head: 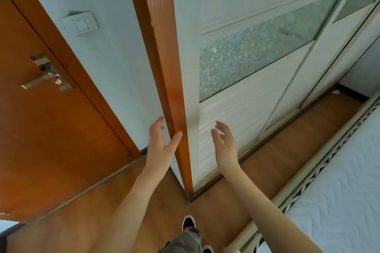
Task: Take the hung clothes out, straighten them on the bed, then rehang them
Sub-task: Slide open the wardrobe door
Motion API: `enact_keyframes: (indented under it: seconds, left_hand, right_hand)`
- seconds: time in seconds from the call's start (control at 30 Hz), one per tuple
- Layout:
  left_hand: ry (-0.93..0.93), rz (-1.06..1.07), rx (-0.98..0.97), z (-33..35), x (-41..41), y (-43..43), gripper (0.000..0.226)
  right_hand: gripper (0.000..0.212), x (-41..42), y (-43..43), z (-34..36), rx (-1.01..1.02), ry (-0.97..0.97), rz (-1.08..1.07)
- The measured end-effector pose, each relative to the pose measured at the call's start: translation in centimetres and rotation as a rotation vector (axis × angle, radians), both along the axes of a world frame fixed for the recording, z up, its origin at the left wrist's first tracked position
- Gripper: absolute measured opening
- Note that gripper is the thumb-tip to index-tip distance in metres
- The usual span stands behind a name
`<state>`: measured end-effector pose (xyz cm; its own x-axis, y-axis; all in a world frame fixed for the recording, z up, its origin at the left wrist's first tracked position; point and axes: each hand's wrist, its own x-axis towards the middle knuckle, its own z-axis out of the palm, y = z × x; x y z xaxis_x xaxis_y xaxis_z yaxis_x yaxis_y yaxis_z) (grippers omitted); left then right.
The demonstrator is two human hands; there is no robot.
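Standing before a wardrobe, the person raises both hands at the same height, with a small gap between them. The left hand [159,146] is spread, its fingers straight and the thumb apart, and it holds nothing. It shows in front of the brown wooden side panel [164,68] of the wardrobe; I cannot tell if it touches the wood. The right hand [225,146] is also spread, its fingers only a little bent, and it is empty too. It is in front of the white sliding door [242,113], below the frosted glass panel [257,53]. This door is closed up to the side panel, so the hung clothes are hidden from this view.

The bed [339,191] is at the right, near the wardrobe, with a white quilted mattress and a carved pale frame [320,162]. A strip of wooden floor [308,121] runs between the bed and the wardrobe.

At the left is a brown room door [51,129] with a metal handle [47,77], and a light switch [80,23] is on the wall between the door and the wardrobe. At the bottom, a black shoe [188,223] stands on the floor.
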<state>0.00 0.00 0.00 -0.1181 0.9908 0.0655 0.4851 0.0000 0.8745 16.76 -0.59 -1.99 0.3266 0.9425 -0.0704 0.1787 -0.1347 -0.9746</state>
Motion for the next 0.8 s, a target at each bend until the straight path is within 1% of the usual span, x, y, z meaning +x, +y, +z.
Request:
enact_keyframes:
  seconds: [0.03,0.1,0.17,0.27,0.33,0.47,0.63,0.8]
  left_hand:
    - [0.000,0.044,0.079,0.9,0.1,1.2,0.078]
    - [0.023,0.094,0.192,2.5,0.2,3.2,0.082]
    - [0.034,0.076,0.279,3.0,0.2,4.7,0.087]
    - [0.013,0.037,0.348,2.7,0.4,5.5,0.091]
    - [0.000,0.029,0.372,2.3,0.3,6.0,0.090]
    - [-0.007,0.033,0.425,1.5,0.0,6.6,0.082]
    - [-0.057,0.035,0.454,1.0,-0.6,6.7,0.081]
    - [-0.060,0.088,0.478,0.5,-0.6,6.9,0.082]
  right_hand:
    - [0.046,-0.7,1.1,0.9,0.051,0.019,-0.020]
    - [0.056,-2.3,3.1,2.1,0.133,0.000,-0.023]
    - [0.063,-4.0,4.8,2.9,0.188,0.008,-0.008]
    - [0.074,-5.6,6.3,2.4,0.190,0.037,-0.010]
    - [0.081,-6.3,7.0,1.9,0.197,0.001,-0.023]
    - [0.082,-6.3,7.9,1.2,0.206,-0.041,-0.058]
    - [0.088,-4.4,9.1,1.7,0.226,-0.097,-0.076]
    - [0.086,-0.4,11.3,2.1,0.261,-0.072,-0.084]
